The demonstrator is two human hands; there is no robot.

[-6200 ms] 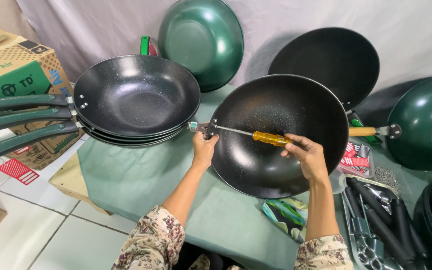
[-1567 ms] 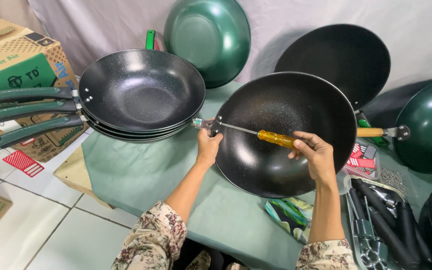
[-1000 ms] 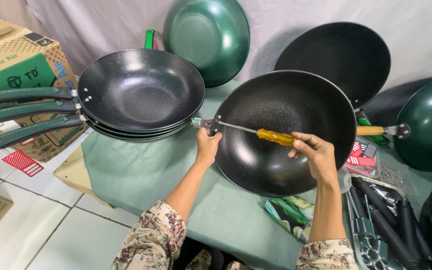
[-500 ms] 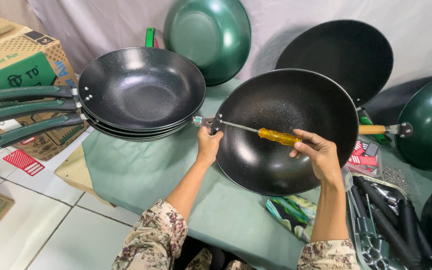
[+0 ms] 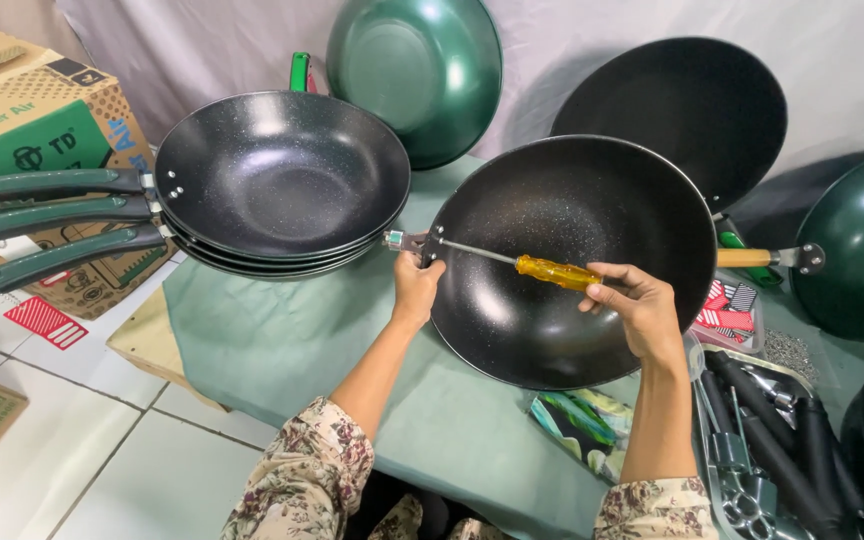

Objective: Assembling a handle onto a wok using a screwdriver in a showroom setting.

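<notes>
A black wok [image 5: 572, 300] without a handle lies tilted on the green-covered table [image 5: 282, 350] in front of me. My left hand [image 5: 417, 288] grips its rim at the metal handle bracket [image 5: 400, 240]. My right hand [image 5: 637, 305] is closed on the yellow handle of a screwdriver [image 5: 552, 270]. The screwdriver's shaft runs left across the wok's inside, its tip at the bracket on the rim.
A stack of three black woks [image 5: 282, 185] with dark green handles [image 5: 47, 215] sits to the left. Green woks [image 5: 417, 75] [image 5: 862, 250] and a black one [image 5: 682, 110] lean on the backdrop. A tray of loose handles [image 5: 782, 440] is at right, cardboard boxes [image 5: 32, 130] at left.
Hardly anything has changed. Both hands stay on the wok and the screwdriver, with its tip held at the bracket; only the view has shifted slightly.
</notes>
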